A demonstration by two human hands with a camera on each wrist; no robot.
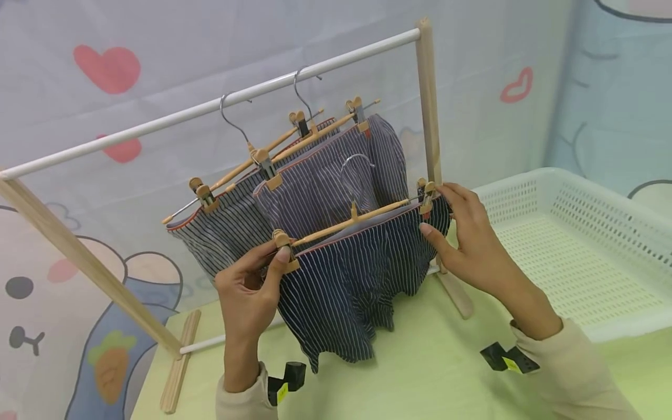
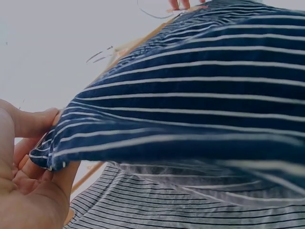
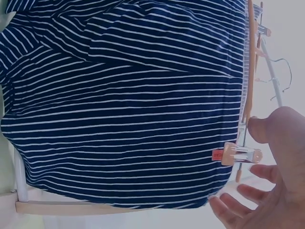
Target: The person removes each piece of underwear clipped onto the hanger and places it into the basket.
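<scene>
Navy white-striped shorts (image 1: 346,286) hang by their red-edged waistband from a wooden clip hanger (image 1: 328,232), in front of the rack. At its left end my left hand (image 1: 249,289) pinches the clip (image 1: 286,251) and waistband corner, thumb in front. My right hand (image 1: 478,251) is at the other end, thumb and fingers spread around the right clip (image 3: 236,154). In the right wrist view, its fingertips (image 3: 217,202) are right at the cloth's edge. The hanger's metal hook (image 1: 357,156) stands up free of the rail.
A rack with a white rail (image 1: 157,125) and wooden posts (image 1: 429,105) stands behind. Grey striped shorts (image 1: 226,227) and purplish striped shorts (image 1: 320,175) hang on it from clip hangers. A white perforated basket (image 1: 567,175) stands right on the light green table (image 1: 420,373).
</scene>
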